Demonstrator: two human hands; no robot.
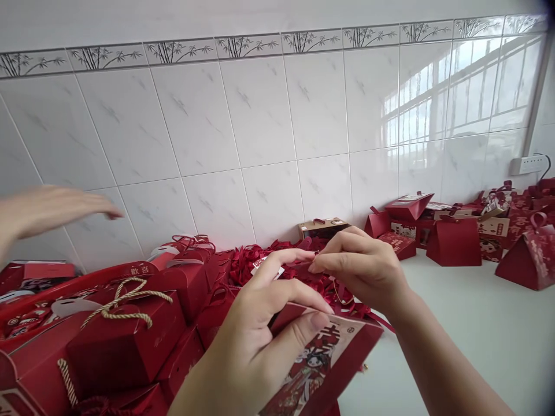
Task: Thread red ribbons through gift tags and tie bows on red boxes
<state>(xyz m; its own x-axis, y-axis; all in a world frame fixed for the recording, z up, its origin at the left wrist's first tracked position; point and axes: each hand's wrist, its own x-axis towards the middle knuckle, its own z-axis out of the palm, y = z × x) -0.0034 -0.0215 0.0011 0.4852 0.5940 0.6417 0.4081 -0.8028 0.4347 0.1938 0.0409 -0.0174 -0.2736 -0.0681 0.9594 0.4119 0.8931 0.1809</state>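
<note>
My left hand (264, 329) grips a red printed gift box (316, 370) near its upper edge, thumb on the picture side. The box is tilted and bears a cartoon figure and large characters; its lower part runs out of view. My left index finger reaches up to the fingertips of my right hand (364, 266). That right hand is closed in a pinch above the box, on something too small to make out. Behind both hands lies a heap of dark red ribbons (249, 260).
Red boxes (125, 335) with twisted cord handles crowd the left side, beside a red tray (26, 306). Another person's hand (60, 211) reaches in there. Peaked red boxes (455, 240) stand on the white table (455, 341) at right. A power strip (526, 166) is by the tiled wall.
</note>
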